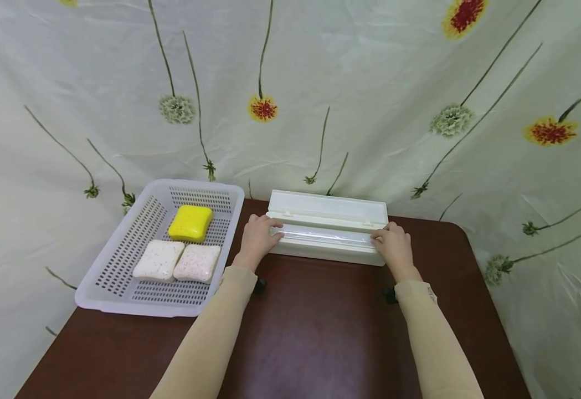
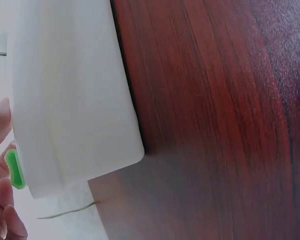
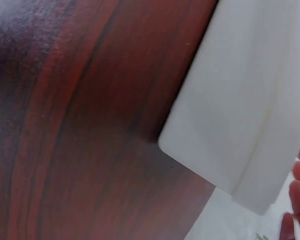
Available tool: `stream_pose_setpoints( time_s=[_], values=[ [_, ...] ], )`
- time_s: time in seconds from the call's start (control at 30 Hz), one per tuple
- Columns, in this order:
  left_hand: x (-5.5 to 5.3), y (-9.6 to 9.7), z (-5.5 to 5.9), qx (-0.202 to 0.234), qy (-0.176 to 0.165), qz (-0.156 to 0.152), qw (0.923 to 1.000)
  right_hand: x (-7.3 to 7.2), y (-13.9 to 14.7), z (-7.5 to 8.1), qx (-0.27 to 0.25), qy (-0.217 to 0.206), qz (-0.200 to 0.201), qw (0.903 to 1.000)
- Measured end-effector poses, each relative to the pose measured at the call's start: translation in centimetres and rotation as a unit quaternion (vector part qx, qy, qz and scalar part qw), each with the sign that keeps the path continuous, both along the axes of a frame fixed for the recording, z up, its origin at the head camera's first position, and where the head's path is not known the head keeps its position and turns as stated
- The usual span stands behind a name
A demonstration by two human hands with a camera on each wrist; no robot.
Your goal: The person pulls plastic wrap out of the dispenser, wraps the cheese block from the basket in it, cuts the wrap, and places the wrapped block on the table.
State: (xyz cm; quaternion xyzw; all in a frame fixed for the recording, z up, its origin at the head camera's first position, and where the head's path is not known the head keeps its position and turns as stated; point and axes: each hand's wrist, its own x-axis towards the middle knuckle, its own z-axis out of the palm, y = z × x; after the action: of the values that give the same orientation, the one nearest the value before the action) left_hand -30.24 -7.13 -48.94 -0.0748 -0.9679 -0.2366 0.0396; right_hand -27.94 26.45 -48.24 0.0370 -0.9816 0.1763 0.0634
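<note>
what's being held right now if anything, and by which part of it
A shiny, cylindrical roll of clear plastic film, held by its two ends: the left grip at its left end, the right grip at its right.

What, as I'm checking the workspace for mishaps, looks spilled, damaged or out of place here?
Nothing clearly stands out. The long white plastic box sits open, its roll of shiny clear film lengthwise between the left hand and right hand. The pale perforated plastic basket rests upright. No spill or damage shows.
</note>
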Motion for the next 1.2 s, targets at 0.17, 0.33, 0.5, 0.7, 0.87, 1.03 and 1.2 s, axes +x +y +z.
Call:
stream_pose_setpoints(
  time_s=[0.17, 0.33, 0.5, 0.7, 0.87, 1.03, 1.2],
  values=[
    [0.0, -0.1, 0.1, -0.017, 0.009, 0.007, 0.9998, 0.1, 0.1, -0.7, -0.022, 0.038, -0.002, 0.9990],
    [-0.1, 0.1, 0.3, -0.069, 0.023, 0.003, 0.9973, 0.0, 0.3, -0.6, -0.057, 0.046, -0.017, 0.9972],
    [-0.1, 0.7, 0.5, -0.110, 0.009, -0.003, 0.9939, -0.2, 0.3, -0.3, -0.094, 0.021, -0.040, 0.9945],
    [-0.3, 1.2, 0.4, -0.110, 0.005, 0.003, 0.9939, 0.0, 0.1, -0.1, -0.119, 0.009, -0.057, 0.9912],
    [-0.7, 1.4, 0.7, -0.096, 0.027, -0.007, 0.9949, 0.0, -0.1, -0.3, -0.126, 0.008, -0.074, 0.9892],
    [-0.9, 1.5, 1.4, -0.069, 0.008, -0.010, 0.9975, -0.2, -0.1, -0.2, -0.149, 0.017, -0.095, 0.9841],
    [-1.2, 1.8, 2.2, -0.027, 0.003, -0.002, 0.9996, -0.6, -0.2, 0.5, -0.186, 0.021, -0.123, 0.9746]
  ],
)
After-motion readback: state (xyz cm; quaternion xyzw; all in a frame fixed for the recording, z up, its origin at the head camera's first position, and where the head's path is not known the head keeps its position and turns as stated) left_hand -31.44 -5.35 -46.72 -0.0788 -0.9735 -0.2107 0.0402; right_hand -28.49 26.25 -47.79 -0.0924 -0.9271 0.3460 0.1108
